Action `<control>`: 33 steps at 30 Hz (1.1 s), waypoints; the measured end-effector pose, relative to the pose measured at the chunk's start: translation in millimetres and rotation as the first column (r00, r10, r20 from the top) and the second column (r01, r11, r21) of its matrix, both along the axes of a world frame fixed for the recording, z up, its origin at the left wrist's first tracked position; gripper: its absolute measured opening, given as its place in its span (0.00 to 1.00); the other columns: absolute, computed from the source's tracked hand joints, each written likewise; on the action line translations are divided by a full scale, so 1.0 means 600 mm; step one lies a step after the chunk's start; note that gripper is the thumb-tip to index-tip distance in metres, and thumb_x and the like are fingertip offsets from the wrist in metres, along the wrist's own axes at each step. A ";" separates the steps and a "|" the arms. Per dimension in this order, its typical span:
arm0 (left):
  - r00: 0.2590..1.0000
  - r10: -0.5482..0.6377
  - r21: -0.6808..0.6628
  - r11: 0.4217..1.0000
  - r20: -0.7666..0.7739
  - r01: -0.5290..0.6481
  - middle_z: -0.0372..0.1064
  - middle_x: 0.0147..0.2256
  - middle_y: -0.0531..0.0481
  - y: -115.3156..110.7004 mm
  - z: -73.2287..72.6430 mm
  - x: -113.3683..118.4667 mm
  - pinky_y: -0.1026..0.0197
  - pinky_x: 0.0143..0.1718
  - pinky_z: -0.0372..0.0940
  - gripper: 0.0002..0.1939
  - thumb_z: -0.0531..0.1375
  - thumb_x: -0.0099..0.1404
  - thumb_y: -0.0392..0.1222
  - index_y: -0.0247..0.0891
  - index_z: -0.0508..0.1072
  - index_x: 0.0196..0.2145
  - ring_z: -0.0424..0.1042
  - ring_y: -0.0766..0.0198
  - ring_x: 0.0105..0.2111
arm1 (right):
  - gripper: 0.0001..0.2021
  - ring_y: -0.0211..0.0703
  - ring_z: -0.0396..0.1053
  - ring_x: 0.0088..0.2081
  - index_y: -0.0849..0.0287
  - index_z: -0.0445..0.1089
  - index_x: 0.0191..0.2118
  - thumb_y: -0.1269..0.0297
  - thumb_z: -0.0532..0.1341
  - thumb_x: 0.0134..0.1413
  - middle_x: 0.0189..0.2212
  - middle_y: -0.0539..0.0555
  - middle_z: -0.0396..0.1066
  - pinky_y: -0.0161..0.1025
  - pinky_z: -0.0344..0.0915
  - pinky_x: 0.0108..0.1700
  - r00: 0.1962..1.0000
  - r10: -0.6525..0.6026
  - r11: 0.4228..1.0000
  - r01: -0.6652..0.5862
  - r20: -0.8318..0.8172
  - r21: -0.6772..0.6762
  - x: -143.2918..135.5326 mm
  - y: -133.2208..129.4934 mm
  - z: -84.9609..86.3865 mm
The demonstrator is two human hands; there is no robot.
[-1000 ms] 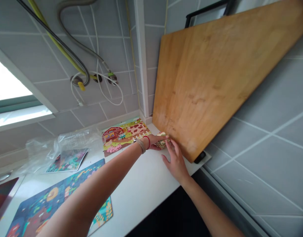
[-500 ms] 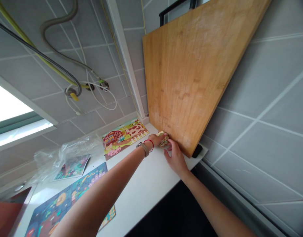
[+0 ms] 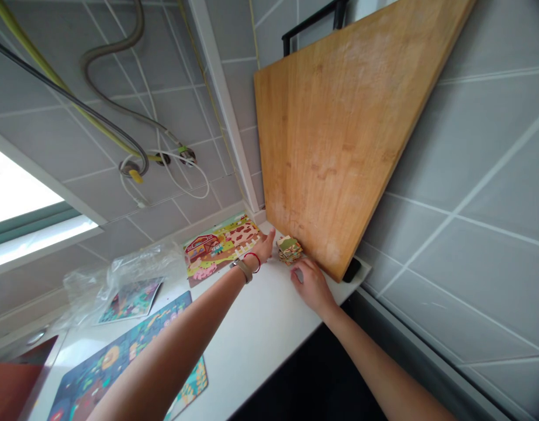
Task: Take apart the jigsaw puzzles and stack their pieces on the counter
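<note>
A small stack of colourful puzzle pieces (image 3: 289,249) rests on the white counter (image 3: 261,327) against the foot of a big wooden board (image 3: 335,146). My left hand (image 3: 264,248) lies flat just left of the stack, fingers stretched out, a red string and a band on its wrist. My right hand (image 3: 311,282) rests on the counter just below and right of the stack, fingers curled loosely, holding nothing. Neither hand grips the pieces.
A farm puzzle (image 3: 219,241) lies at the wall corner. A dark blue puzzle board (image 3: 120,356) and a smaller picture (image 3: 130,299) under a clear plastic bag (image 3: 116,272) lie to the left. Hoses and cables (image 3: 138,146) hang on the tiled wall.
Both hands have let go of the stack of pieces and drawn back a little; the stack now stands free by the board. The view shifted slightly.
</note>
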State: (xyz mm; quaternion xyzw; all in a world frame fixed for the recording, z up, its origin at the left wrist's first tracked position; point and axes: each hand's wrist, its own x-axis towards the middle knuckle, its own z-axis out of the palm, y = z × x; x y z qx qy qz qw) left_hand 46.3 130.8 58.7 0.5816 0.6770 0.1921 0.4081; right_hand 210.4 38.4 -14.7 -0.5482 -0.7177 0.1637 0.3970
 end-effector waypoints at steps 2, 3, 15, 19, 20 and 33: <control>1.000 0.014 0.087 0.996 -0.009 -0.013 0.75 0.48 0.37 -0.019 -0.001 -0.035 0.58 0.36 0.70 0.26 0.48 0.72 0.59 0.35 0.68 0.54 0.76 0.57 0.37 | 0.05 0.52 0.71 0.41 0.55 0.70 0.33 0.71 0.58 0.60 0.36 0.57 0.73 0.49 0.67 0.47 1.000 0.025 1.000 -0.025 0.008 -0.010 0.001 -0.002 0.003; 1.000 0.007 0.131 0.991 -0.013 -0.005 0.75 0.48 0.40 -0.037 -0.003 -0.056 0.59 0.39 0.70 0.23 0.52 0.71 0.56 0.37 0.68 0.53 0.76 0.58 0.39 | 0.06 0.52 0.71 0.40 0.55 0.70 0.33 0.70 0.58 0.60 0.35 0.56 0.73 0.48 0.67 0.46 0.999 0.047 0.999 -0.047 0.014 -0.015 0.002 -0.003 0.004; 0.963 -0.044 0.372 0.917 -0.267 0.145 0.71 0.56 0.54 -0.424 -0.051 -0.290 0.42 0.58 0.69 0.17 0.61 0.64 0.55 0.63 0.72 0.51 0.71 0.44 0.57 | 0.09 0.52 0.72 0.40 0.53 0.72 0.37 0.65 0.55 0.66 0.35 0.56 0.75 0.48 0.68 0.45 0.949 0.301 0.953 -0.302 0.095 -0.005 -0.008 -0.009 0.010; 0.924 0.111 0.381 0.924 -0.367 0.040 0.68 0.61 0.56 -0.529 -0.064 -0.349 0.39 0.59 0.69 0.21 0.63 0.63 0.56 0.66 0.71 0.54 0.66 0.43 0.62 | 0.07 0.52 0.73 0.41 0.53 0.73 0.38 0.63 0.57 0.65 0.37 0.57 0.76 0.47 0.69 0.46 0.931 0.346 0.936 -0.352 0.113 0.028 -0.006 -0.008 0.004; 0.908 0.165 0.401 0.916 -0.385 0.004 0.68 0.61 0.53 -0.549 -0.065 -0.364 0.40 0.59 0.68 0.19 0.62 0.65 0.55 0.61 0.72 0.54 0.65 0.43 0.62 | 0.07 0.52 0.73 0.41 0.53 0.73 0.39 0.63 0.57 0.65 0.37 0.57 0.76 0.47 0.69 0.46 0.926 0.358 0.930 -0.365 0.118 0.039 -0.006 -0.007 0.004; 0.657 0.750 0.391 0.584 0.075 -0.711 0.67 0.60 0.36 -0.593 -0.025 -0.581 0.42 0.64 0.58 0.35 0.63 0.60 0.61 0.36 0.67 0.58 0.66 0.43 0.61 | 0.17 0.55 0.63 0.64 0.51 0.73 0.55 0.57 0.62 0.61 0.63 0.59 0.65 0.54 0.60 0.66 0.647 0.740 0.584 -0.754 -0.186 -0.299 -0.247 -0.161 0.078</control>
